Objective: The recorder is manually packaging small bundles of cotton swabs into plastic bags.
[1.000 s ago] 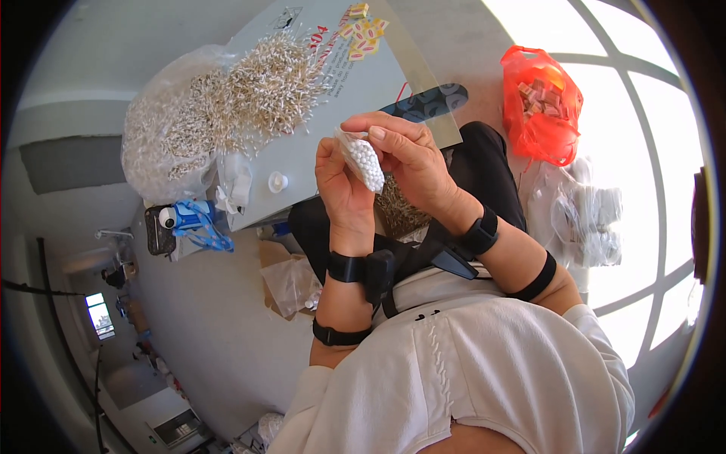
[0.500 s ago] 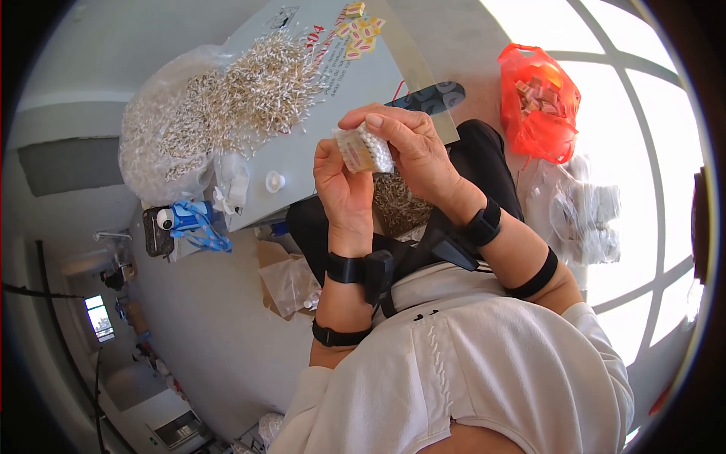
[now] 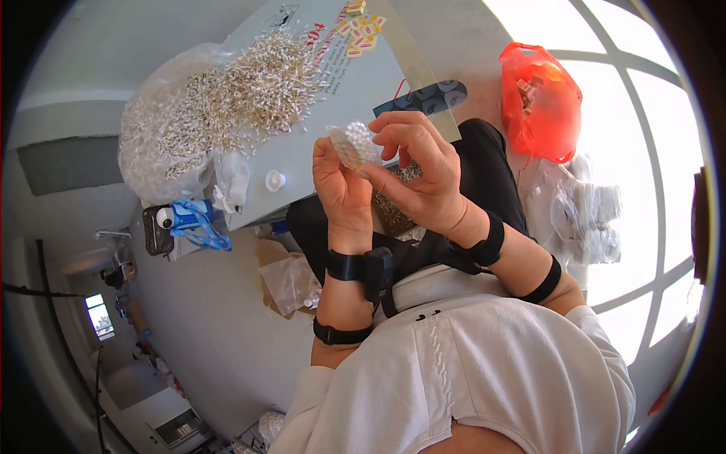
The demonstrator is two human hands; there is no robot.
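A small clear pack of cotton swabs [image 3: 352,145], white tips massed together at its right side, is gripped in my left hand [image 3: 342,185]. The left fingers curl behind the pack and are partly hidden. My right hand [image 3: 425,170] is at the pack's right side, its thumb touching the lower edge. The right fingers are bent and spread apart, their tips close to the swab ends. Beyond my hands, a big heap of loose cotton swabs [image 3: 265,87] spills over the grey board [image 3: 355,94] from a clear plastic bag [image 3: 140,144].
Small yellow-and-white labels [image 3: 361,34] lie at the board's far end. A white round cap [image 3: 275,180] and a blue strap [image 3: 204,231] are near its left edge. More swabs fill a box [image 3: 393,216] at my lap. A red plastic bag [image 3: 556,113] and clear-wrapped packs [image 3: 597,216] stand at right.
My right fingers have lifted off the pack's top and spread, and that hand has shifted slightly right and down. The pack has tilted in my left hand, turning more white tips upward.
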